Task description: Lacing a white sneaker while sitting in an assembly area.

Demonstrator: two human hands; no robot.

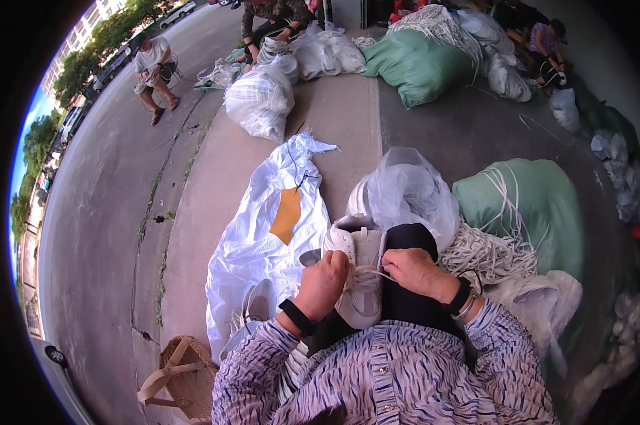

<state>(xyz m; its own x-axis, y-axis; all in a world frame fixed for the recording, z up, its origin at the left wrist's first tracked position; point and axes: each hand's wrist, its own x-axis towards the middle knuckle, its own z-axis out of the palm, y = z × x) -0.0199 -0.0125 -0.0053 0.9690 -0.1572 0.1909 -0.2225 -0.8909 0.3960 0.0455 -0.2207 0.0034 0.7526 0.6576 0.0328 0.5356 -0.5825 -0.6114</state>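
Seemingly midway through lacing a white sneaker [361, 280], resting sole-down on the lap over dark trousers, toe pointing away. Left hand [323, 283] curled loosely over the near-left side of the shoe, fingers bent and closed on its upper, steadying it. Right hand [416, 271] pinching a thin white lace [377, 273] between thumb and fingertips, drawn taut across the eyelets toward the left hand. Judged from this: threading step under way; next move likely calls for a fine pinch on the lace tip and a steady shoe, though the exact eyelet cannot be told. Black bands on both wrists, patterned purple-and-white sleeves below. Around the lap, on the pavement: a large white woven sack [263, 234] lying flat to the left, bearing an orange-tan rectangular tag [287, 214] tied on with dark cord; a clear plastic bag [408, 188] bulging just beyond the shoe; a green sack [529, 202] to the right with a heap of white laces [486, 251] spilling beside it. Farther off, another green sack [416, 64], more white tied bags [260, 99], a woven basket [182, 372] at lower left.
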